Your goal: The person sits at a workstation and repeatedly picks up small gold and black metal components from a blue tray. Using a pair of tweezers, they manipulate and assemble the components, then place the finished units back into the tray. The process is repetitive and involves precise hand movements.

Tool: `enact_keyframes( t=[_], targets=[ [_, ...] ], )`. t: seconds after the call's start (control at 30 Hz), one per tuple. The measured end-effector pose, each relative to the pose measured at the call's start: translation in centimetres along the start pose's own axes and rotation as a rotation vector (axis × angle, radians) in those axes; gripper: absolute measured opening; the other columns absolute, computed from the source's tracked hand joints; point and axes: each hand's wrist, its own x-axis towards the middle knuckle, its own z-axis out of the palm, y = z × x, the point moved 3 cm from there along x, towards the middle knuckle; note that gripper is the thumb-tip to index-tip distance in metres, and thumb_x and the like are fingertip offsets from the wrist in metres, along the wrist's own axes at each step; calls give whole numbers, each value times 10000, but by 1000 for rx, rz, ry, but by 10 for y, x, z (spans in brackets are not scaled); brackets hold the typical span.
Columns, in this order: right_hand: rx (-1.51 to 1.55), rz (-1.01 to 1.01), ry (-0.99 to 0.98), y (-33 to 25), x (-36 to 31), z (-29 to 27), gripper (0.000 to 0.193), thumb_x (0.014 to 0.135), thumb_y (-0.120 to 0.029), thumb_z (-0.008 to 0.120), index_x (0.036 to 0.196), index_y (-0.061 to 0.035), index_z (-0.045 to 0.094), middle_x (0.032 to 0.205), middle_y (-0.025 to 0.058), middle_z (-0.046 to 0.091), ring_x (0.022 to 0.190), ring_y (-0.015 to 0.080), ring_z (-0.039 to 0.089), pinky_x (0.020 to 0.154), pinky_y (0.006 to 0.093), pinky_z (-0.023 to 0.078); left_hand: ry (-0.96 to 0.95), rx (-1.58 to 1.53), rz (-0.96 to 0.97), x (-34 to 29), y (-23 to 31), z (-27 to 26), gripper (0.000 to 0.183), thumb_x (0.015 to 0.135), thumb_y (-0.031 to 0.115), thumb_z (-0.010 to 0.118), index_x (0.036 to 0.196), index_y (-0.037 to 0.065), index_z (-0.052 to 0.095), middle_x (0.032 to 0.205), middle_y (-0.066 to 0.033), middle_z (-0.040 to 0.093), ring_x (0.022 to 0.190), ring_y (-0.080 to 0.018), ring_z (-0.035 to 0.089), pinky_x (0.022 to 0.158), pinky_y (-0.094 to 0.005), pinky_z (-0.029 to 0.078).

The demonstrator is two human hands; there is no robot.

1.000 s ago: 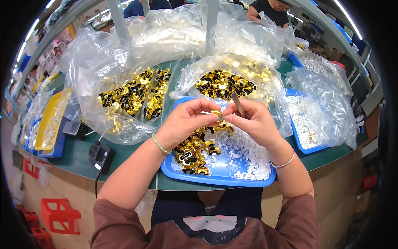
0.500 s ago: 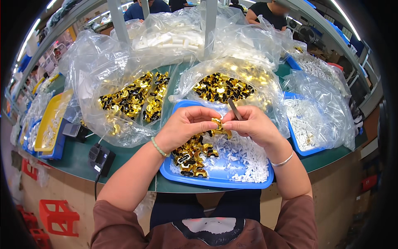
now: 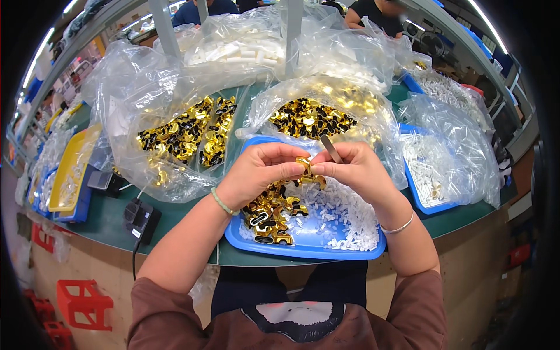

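Between my two hands, above the blue tray [image 3: 303, 252], is a small shiny gold part [image 3: 303, 164]. My left hand [image 3: 265, 169] pinches it between thumb and fingers. The thumb and forefinger of my right hand [image 3: 350, 166] meet at its right side, and the same hand grips a dark flat strip like a tweezer or blade [image 3: 331, 149], pointing up and away. Gold and black parts [image 3: 268, 213] are heaped in the tray's left half. Small white plastic pieces [image 3: 356, 224] cover its right half. My fingertips hide part of the gold part.
Clear plastic bags of gold and black parts [image 3: 178, 137] [image 3: 312, 118] lie beyond the tray. White pieces fill another blue tray [image 3: 429, 205] at right. A yellow tray [image 3: 70, 175] and a black power adapter [image 3: 141, 220] are at left. Metal posts [image 3: 293, 41] rise behind; other people sit beyond.
My hands stay nearly in place over the tray, still at the gold part. The dark strip in my right hand has tilted slightly. The view has shifted a little.
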Motion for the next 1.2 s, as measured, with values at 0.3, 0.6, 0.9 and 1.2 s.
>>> enact_keyframes(
  t=[0.3,0.6,0.9,1.2],
  targets=[
    [108,107,-46,-1,-1,-1,217,826,-198,751,946,-19,726,718,-16,616,633,40,498,566,201,371,36,63,47,1,-1,-1,256,851,68,710,1090,-9,659,1035,-77,691,940,-124,657,845,-258,528],
    [35,174,-120,1,2,-3,191,820,-184,741,917,-21,723,672,-42,553,617,27,470,544,193,340,6,103,21,-2,-1,1,242,835,53,724,1067,1,681,1005,-71,703,906,-115,664,820,-245,530],
    [-38,-71,17,1,4,0,157,847,-149,722,907,-5,710,678,-48,568,608,28,463,543,225,370,37,50,69,0,1,0,246,874,66,678,1111,2,664,1043,-70,687,952,-111,646,843,-250,523],
    [-811,-150,-18,0,-2,-16,142,799,-106,719,886,1,688,713,115,623,633,206,583,586,311,439,125,-161,4,6,-5,-10,359,935,104,609,1276,23,530,1036,-29,611,947,-122,644,873,-274,546]
  ],
)
